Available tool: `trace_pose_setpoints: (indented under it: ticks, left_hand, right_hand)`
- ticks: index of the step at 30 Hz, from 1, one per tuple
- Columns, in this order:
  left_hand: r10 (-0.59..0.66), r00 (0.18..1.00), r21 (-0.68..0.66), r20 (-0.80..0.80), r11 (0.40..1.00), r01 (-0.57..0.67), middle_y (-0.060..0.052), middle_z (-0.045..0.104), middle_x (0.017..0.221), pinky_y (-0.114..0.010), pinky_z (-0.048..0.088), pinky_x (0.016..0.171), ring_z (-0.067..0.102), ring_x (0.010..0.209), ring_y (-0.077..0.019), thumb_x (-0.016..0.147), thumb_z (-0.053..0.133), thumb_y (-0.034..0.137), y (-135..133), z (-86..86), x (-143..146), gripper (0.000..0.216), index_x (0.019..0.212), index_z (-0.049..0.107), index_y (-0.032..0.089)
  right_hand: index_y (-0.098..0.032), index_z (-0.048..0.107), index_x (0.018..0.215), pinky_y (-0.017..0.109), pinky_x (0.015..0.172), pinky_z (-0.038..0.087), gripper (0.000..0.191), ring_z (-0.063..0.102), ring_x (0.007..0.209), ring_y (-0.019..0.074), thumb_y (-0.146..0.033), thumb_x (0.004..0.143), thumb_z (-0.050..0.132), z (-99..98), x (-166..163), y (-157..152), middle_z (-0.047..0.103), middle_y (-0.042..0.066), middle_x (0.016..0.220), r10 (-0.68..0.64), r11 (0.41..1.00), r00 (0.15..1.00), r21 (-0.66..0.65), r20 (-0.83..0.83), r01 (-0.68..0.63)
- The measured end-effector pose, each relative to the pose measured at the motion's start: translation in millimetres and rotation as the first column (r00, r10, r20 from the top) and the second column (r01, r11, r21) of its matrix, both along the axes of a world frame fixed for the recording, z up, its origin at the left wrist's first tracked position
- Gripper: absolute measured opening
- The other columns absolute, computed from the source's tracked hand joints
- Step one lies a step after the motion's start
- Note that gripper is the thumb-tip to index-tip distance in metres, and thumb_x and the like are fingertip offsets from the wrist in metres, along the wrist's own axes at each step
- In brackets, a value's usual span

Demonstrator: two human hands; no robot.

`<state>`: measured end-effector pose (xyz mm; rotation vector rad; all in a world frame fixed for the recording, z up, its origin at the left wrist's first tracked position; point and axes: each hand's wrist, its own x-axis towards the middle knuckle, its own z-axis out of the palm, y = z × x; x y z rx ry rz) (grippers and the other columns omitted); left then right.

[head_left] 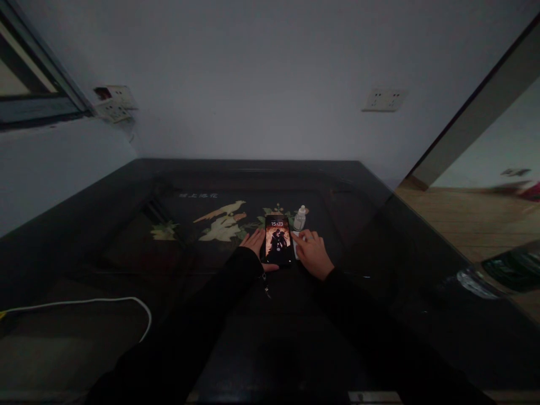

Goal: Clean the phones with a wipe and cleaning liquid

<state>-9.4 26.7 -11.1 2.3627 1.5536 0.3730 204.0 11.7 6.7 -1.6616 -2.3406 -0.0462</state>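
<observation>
I have my left hand (254, 246) spread, fingers along the left side of the black rectangular phone (277, 244) with the lit screen, thumb at its near edge. My right hand (313, 253) has its index finger at the phone's right side; I can't tell whether that grip pinches anything. I'd call this step steadying the phone and working its side; the next move calls for light fingertip control, clear of the small white-capped plastic bottle (300, 219) just beyond. The phone lies mid-way across the glossy black tabletop (261, 354), well in from its left and right edges.
</observation>
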Motion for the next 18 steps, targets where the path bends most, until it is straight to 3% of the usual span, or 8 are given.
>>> trace_pose_setpoints:
  ticks: [18]
  left_hand:
    - [-0.001, 1.0, 0.009, -0.009, 1.0, 0.001, -0.017, 0.027, 0.143, -0.045, 0.014, 0.11, 0.021, 0.134, -0.0282, 0.049, 0.063, 0.065, 0.1, -1.6, -1.4, 0.115, 0.137, 0.022, 0.004]
  right_hand:
    - [-0.025, 0.046, 0.126, 0.032, 0.073, 0.031, 0.043, 0.04, 0.092, 0.0228, -0.02, 0.083, 0.041, 2.8, -1.3, -1.8, 0.051, 0.009, 0.107, -0.002, 1.0, 1.0, -0.004, -0.008, 0.002]
